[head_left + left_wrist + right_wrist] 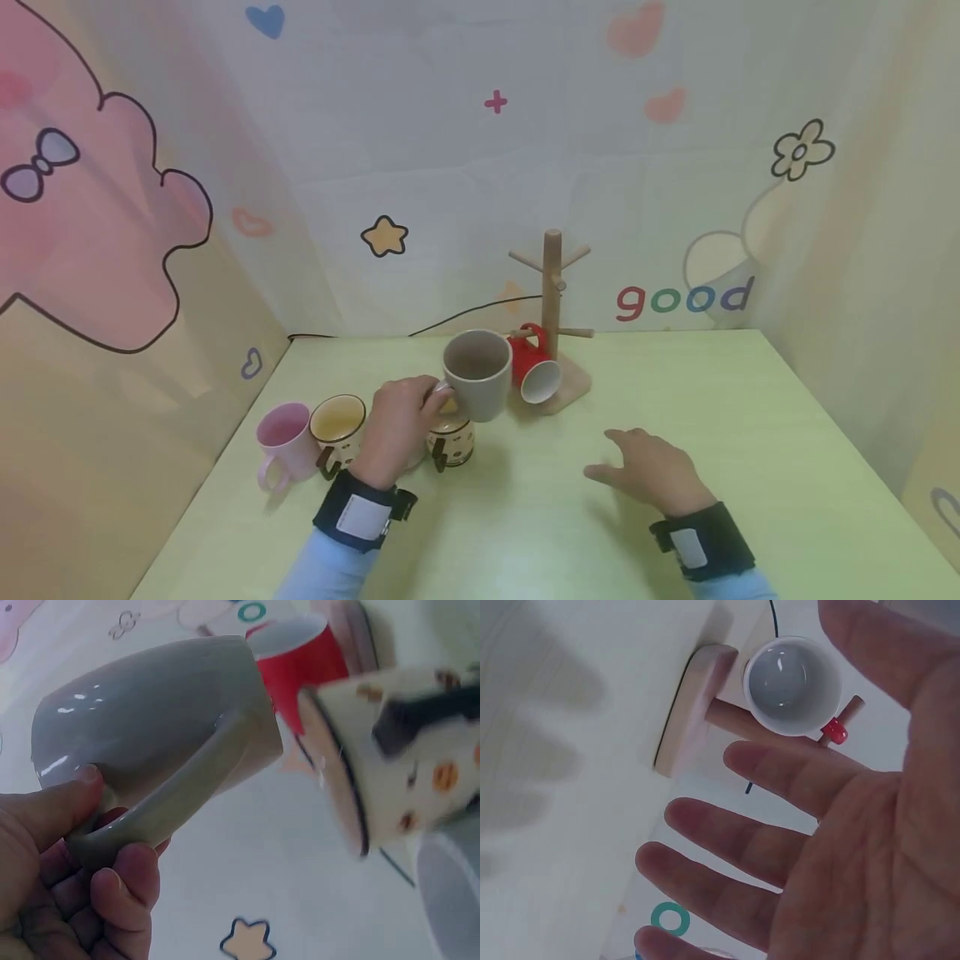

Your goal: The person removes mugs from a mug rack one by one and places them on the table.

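Observation:
My left hand grips a grey mug by its handle, raised over the table and upright. In the left wrist view the thumb and curled fingers close round the handle of the grey mug. A wooden mug tree stands just right of it, with a red mug hung by its handle on a low peg, mouth tilted down toward me. My right hand hovers over the table in front of the tree, fingers spread and holding nothing. In the right wrist view its palm shows bare.
At the left of the table stand a pink mug and a cream mug with a dark rim. A spotted cream mug stands beneath the grey one. Another pale mug is mostly hidden behind my left hand. A printed cloth hangs behind.

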